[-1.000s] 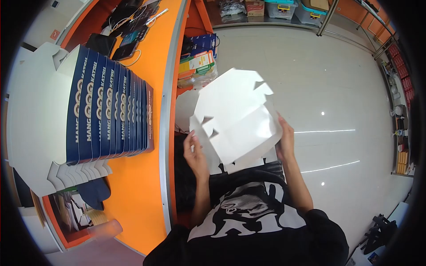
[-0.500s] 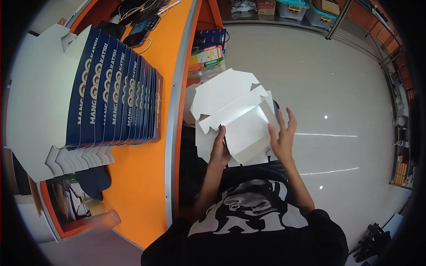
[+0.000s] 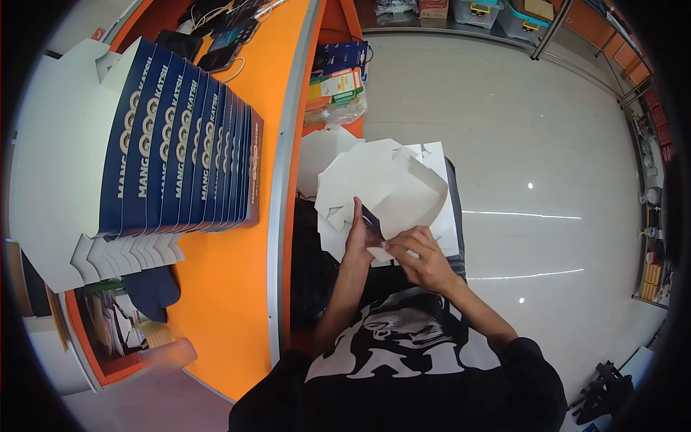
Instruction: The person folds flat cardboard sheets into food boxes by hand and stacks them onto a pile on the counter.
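Note:
A partly folded cardboard food box (image 3: 371, 173) is held over my lap, its white inner side facing up and a dark outer wall showing by my thumb. My left hand (image 3: 358, 241) grips its near left side, thumb pointing up along the wall. At the near corner, my right hand (image 3: 425, 261) has its fingers bent and pinched on the box's edge and a small flap. Beneath lie flat white box sheets (image 3: 451, 209). To my left, a tall stack of folded dark blue boxes (image 3: 169, 144) with "MANG KATSU" lettering stands on the orange counter (image 3: 223, 302).
Phones (image 3: 219, 56) and cables lie at the counter's far end. Beyond my lap are colourful packages (image 3: 335, 86) beside the counter. A metal rack (image 3: 432, 31) with plastic bins stands at the back, and shelving (image 3: 651, 216) lines the right side.
My right hand has moved from spread fingers at the box's right side to a pinch at its near corner. The box has turned and its right wall now bends inward.

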The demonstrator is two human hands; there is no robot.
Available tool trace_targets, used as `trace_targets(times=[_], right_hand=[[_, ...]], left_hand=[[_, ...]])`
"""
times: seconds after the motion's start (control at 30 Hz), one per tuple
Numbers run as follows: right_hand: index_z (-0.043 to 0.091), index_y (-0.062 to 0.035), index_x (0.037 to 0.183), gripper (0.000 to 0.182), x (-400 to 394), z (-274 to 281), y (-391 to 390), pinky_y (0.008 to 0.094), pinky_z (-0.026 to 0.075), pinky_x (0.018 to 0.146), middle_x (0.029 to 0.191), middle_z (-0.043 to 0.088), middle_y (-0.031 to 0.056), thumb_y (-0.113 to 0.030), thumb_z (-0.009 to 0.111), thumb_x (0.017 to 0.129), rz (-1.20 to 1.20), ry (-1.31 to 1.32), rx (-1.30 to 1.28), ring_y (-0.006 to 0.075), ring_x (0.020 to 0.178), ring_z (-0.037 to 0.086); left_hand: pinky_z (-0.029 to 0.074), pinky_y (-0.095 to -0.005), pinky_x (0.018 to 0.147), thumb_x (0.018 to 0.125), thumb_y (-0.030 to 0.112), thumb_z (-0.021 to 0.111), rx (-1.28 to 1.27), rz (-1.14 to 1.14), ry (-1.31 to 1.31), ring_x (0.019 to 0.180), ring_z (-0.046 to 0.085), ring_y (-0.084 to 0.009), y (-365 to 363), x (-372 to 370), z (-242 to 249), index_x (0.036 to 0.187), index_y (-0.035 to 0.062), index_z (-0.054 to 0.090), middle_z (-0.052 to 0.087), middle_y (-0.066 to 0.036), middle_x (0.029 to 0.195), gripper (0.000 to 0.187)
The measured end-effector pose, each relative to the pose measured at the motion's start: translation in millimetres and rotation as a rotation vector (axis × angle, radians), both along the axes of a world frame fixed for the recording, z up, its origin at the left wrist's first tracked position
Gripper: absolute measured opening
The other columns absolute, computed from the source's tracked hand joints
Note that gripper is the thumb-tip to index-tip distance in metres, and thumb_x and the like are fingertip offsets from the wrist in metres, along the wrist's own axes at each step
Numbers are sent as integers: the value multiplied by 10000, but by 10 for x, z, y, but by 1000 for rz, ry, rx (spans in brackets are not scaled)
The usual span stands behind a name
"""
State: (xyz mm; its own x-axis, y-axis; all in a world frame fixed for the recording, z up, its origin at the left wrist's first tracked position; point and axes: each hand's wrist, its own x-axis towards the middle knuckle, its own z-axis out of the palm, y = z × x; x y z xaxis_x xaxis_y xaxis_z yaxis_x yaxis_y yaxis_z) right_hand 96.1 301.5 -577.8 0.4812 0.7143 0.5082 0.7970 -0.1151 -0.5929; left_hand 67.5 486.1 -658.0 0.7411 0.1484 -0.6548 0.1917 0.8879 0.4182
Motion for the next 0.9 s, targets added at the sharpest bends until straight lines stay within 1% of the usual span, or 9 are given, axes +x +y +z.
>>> trace_targets(times=[0.1, 0.17, 0.23, 0.33, 0.37, 0.47, 0.57, 0.67, 0.9], right_hand=[[697, -22, 1055, 303, -36, 54, 32, 403, 504, 857, 1165, 666, 118, 3, 718, 754, -48, 12, -26, 298, 976, 643], [689, -27, 1050, 280, -29, 32, 57, 408, 516, 825, 1199, 660, 126, 0, 718, 773, -134, 70, -31, 309, 952, 651], [656, -17, 1081, 267, 3, -76, 98, 401, 529, 781, 1196, 666, 144, 25, 712, 823, -273, 287, 1, 314, 922, 672], [644, -12, 1083, 220, 33, -10, 149, 424, 533, 755, 1027, 719, 160, -42, 682, 869, -302, 505, -46, 346, 821, 687], [653, -14, 1091, 223, 29, -1, 145, 441, 534, 743, 963, 733, 156, -85, 666, 880, -308, 656, -115, 348, 798, 689], [662, 15, 1145, 280, 8, 6, 174, 438, 533, 692, 830, 719, 202, -105, 648, 892, -364, 619, -105, 362, 723, 692], [657, 52, 1190, 312, 20, -11, 146, 377, 517, 595, 812, 717, 240, -80, 646, 907, -441, 683, -145, 317, 596, 679], [682, 71, 1117, 258, 27, 67, 147, 367, 503, 535, 801, 710, 266, -80, 643, 911, -489, 774, -173, 305, 540, 668], [690, 71, 1092, 221, 11, -2, 122, 355, 514, 535, 827, 711, 274, -70, 639, 928, -489, 728, -96, 325, 668, 734]], left_hand=[[519, -381, 957, 977, 657, 495, 3, -90, -21, 1148, 625, -242, -42, 8, 125, 1384, 59, 504, 620, -114, 1298, 724], [540, -383, 900, 1013, 552, 526, 189, 22, -166, 1109, 635, -233, -156, -13, 168, 1355, 61, 491, 622, -106, 1250, 599], [549, -383, 829, 1032, 397, 584, 139, 116, -145, 1034, 647, -207, -218, -18, 199, 1342, 71, 465, 632, -83, 1161, 466], [536, -344, 755, 994, 249, 674, 197, 38, -112, 935, 652, -171, -251, -82, 279, 1347, 81, 451, 640, -69, 1086, 451], [536, -344, 755, 994, 249, 674, 195, 36, -110, 935, 652, -171, -240, -87, 258, 1347, 81, 451, 640, -69, 1086, 451], [536, -339, 756, 989, 238, 678, 266, 7, -137, 935, 658, -174, -216, -81, 243, 1334, 67, 461, 655, -78, 1080, 442], [547, -334, 770, 998, 184, 650, 267, -5, -101, 964, 661, -175, -238, -90, 303, 1280, 55, 509, 640, -64, 1104, 341], [537, -343, 780, 978, 197, 689, 273, 34, -131, 963, 661, -178, -301, -91, 249, 1346, 52, 440, 668, -102, 1105, 467], [537, -348, 797, 978, 178, 687, 363, 111, -149, 1019, 642, -182, -345, -119, 265, 1415, 43, 345, 650, -111, 1137, 572]])
